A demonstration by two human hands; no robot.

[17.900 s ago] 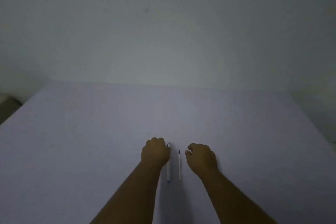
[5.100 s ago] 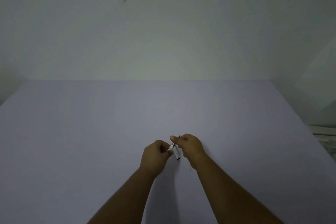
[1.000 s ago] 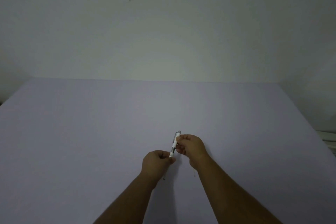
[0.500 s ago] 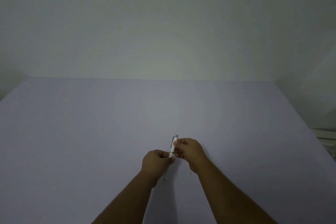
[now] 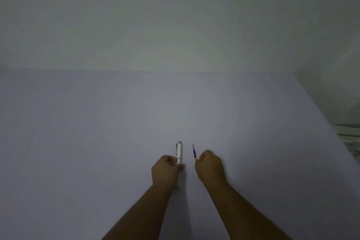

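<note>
My left hand point(image 5: 167, 170) grips a white pen point(image 5: 179, 152) that lies lengthwise on the pale lilac table point(image 5: 97, 142), its silver-tipped clip end pointing away from me. My right hand point(image 5: 210, 167) pinches the near end of a thin dark refill point(image 5: 194, 152), which points away from me beside the pen. The two hands are a small gap apart near the table's front middle. The pen's lower end shows under my left hand.
A plain pale wall point(image 5: 175, 15) rises behind the table's far edge. At the far right, past the table's edge, lies some whitish framework point(image 5: 348, 134). The light is dim.
Half a second ago both hands held the pen together, raised. Now the hands have parted and dropped to the table, the left with the pen, the right with the refill.
</note>
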